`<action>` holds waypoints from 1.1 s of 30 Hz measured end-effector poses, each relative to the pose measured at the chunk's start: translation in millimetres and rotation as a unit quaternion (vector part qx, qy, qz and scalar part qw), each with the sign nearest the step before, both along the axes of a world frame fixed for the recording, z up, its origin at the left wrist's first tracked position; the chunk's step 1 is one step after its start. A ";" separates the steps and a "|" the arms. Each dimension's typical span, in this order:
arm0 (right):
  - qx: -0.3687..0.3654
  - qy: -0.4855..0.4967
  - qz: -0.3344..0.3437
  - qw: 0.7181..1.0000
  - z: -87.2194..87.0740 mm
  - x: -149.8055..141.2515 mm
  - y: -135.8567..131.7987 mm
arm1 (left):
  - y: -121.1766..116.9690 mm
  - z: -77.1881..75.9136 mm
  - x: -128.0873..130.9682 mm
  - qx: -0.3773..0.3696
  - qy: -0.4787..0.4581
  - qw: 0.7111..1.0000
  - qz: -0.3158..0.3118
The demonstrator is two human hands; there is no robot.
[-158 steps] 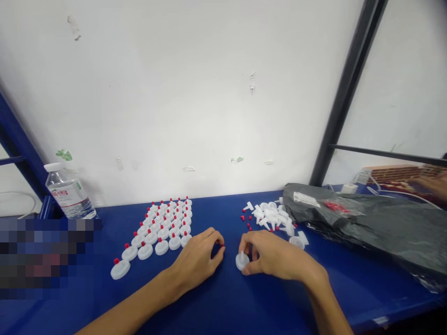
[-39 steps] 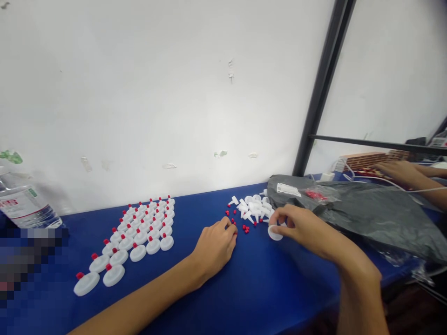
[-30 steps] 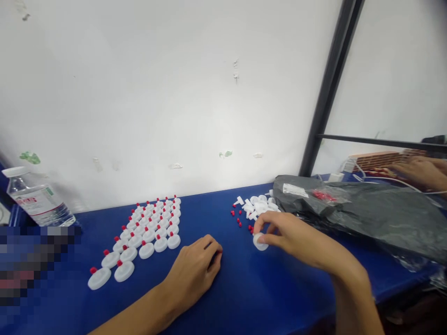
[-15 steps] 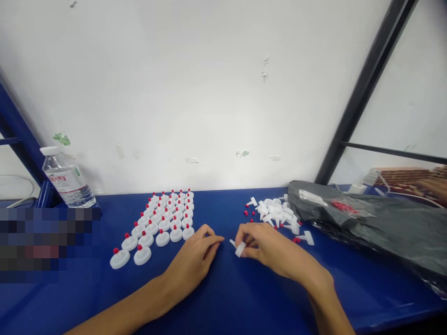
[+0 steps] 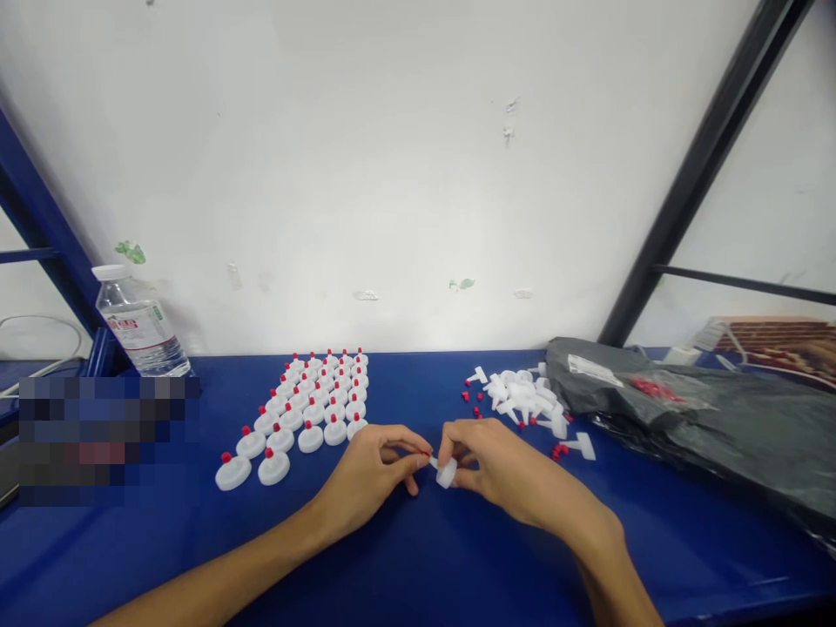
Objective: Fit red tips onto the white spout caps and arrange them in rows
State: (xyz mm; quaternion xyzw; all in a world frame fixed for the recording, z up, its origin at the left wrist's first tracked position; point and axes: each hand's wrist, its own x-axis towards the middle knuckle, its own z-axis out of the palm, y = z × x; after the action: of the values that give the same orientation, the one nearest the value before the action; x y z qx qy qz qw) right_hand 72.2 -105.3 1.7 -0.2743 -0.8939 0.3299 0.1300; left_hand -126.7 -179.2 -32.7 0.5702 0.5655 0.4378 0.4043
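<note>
Between thumb and fingers, my right hand (image 5: 506, 470) grips a white nozzle cap (image 5: 447, 473), its thin spout pointing left. My left hand (image 5: 382, 470) pinches a small red tip cap (image 5: 426, 453) right at the end of that spout; whether it is seated cannot be made out. Left of my hands stand rows of white nozzle caps (image 5: 273, 466), spouts up, each topped in red. To the right lies a loose pile of white nozzle caps (image 5: 522, 394) without red tips, with several red tip caps (image 5: 560, 451) scattered around it.
A dark grey plastic bag (image 5: 705, 435) covers the right side of the blue table (image 5: 405, 575); a clear bag of red tip caps (image 5: 657, 389) lies on it. At the back left stands a water bottle (image 5: 144, 326). A white wall (image 5: 392, 174) rises behind.
My left hand has moved right, bringing the red tip cap to the spout. In my right hand the nozzle cap has turned slightly. The view has shifted a little.
</note>
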 end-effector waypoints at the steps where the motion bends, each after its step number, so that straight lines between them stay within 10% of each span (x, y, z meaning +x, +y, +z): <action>1: 0.000 0.002 0.002 1.000 -0.2 0.4 -0.1 | -0.1 -0.4 0.2 -0.001 -0.004 1.000 -0.002; 12: -0.010 -0.010 -0.004 1.000 -0.2 -0.4 -3.0 | -1.3 -2.6 -0.5 0.004 -0.013 1.000 0.004; 21: 0.008 -0.029 -0.005 1.000 2.7 7.1 6.9 | -8.0 -2.9 -2.0 0.183 0.224 0.957 -0.008; 33: 0.005 -0.045 -0.019 0.999 3.9 12.3 12.2 | -13.5 -6.4 3.5 0.176 0.287 0.942 -0.011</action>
State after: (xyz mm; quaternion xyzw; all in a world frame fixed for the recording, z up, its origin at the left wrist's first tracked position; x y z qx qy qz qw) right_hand 84.5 -93.1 5.5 -0.3050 -0.8953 0.3098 0.0972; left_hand -123.2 -192.7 -39.1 0.7401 0.5651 0.3433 0.1230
